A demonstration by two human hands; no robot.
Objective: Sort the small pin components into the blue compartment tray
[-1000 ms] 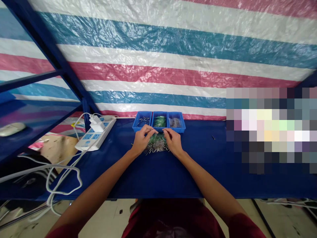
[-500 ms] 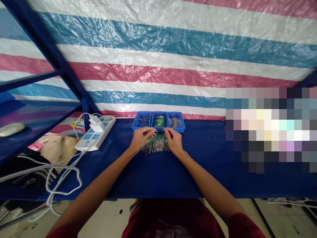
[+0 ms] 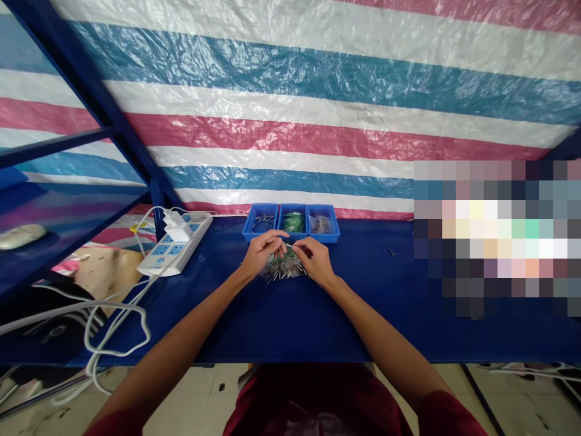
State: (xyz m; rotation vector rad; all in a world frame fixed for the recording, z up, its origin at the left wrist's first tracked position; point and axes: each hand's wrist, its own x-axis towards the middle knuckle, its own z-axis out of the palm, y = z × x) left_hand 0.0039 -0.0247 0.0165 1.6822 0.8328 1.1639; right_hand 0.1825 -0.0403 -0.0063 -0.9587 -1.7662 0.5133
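Observation:
My left hand [image 3: 261, 253] and my right hand [image 3: 316, 260] come together over a small heap, in front of three joined blue bins. A small thin pale piece [image 3: 289, 244] shows between their fingertips, too small to name. My right thumb and forefinger pinch it. My left fingers are closed around its other end, with the forefinger stretched out above. Below lies the heap of thin silvery and dark sticks [image 3: 284, 277] with green and clear bits among them, partly hidden by my hands. The left bin [image 3: 247, 233] holds similar thin sticks, the middle one green pieces [image 3: 293, 222], the right one greyish clear pieces [image 3: 320, 224].
A white power strip [image 3: 175, 248] with plugged-in adapters [image 3: 177, 226] stands on the left of the blue table [image 3: 290, 327], its white cables [image 3: 145, 318] looping over the edge. One small dark stick [image 3: 391, 251] lies to the right. Striped sheeting [image 3: 290, 133] hangs behind.
My right hand has moved left, so the fingertips of both hands now nearly meet. My left forefinger has stretched out. The bins and heap stay in place.

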